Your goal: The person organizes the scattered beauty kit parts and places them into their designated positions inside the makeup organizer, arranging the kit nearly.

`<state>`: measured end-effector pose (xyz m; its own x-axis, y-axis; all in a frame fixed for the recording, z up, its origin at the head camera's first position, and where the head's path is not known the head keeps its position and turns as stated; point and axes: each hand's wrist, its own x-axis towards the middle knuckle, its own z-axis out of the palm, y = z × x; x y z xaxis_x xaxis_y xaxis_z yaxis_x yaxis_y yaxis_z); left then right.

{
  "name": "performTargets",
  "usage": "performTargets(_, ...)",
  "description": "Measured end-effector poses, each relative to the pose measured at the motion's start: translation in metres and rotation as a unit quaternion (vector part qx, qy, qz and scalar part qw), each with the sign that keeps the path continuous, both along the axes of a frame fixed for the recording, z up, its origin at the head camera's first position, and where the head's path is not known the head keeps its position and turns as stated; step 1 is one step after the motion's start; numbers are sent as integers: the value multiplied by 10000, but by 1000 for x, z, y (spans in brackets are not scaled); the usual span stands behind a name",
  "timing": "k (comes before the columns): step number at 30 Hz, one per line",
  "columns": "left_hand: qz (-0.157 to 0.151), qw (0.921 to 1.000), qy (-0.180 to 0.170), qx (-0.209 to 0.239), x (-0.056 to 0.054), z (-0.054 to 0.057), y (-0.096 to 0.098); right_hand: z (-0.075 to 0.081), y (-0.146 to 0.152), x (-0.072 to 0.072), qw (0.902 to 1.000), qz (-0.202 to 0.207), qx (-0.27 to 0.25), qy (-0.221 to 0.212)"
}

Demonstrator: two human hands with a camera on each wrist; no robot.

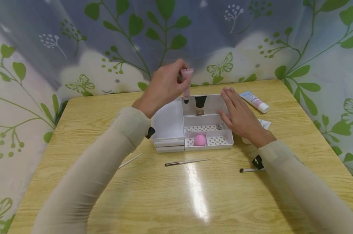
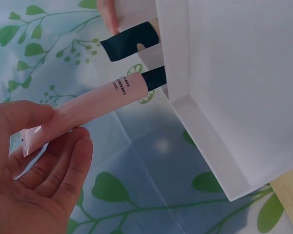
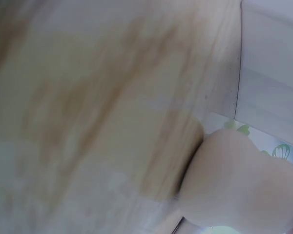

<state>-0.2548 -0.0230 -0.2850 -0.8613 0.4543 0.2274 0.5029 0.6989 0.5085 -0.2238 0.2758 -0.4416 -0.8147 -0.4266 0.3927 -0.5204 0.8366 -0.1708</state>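
Observation:
My left hand pinches a pink squeeze tube near its flat end. The tube's black cap points down into the back compartment of a white organizer; in the left wrist view the cap is at the compartment's edge. A black-and-beige tube stands upright in that same compartment. My right hand rests with extended fingers along the organizer's right wall. In a front compartment sits a pink makeup sponge.
A blue-and-white tube lies to the right of the organizer. A white tube is partly hidden behind my right hand. Makeup brushes lie in front: one in the middle, another brush by my right sleeve, and a thin white stick at left.

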Motion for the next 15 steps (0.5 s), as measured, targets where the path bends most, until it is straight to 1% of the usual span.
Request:
performTargets(6,-13,9996,-131,-246,-1,-8,5,0,-1,0,9999,-4,6,-104)
performTargets(12,-145,9983,-150,-545,-2,-15,8,2,0,0,9999,-42,51,-88)
performTargets(15,-182,9970,-316,-685,-2,-18,10,3,0,0,10000,-24,48,-74)
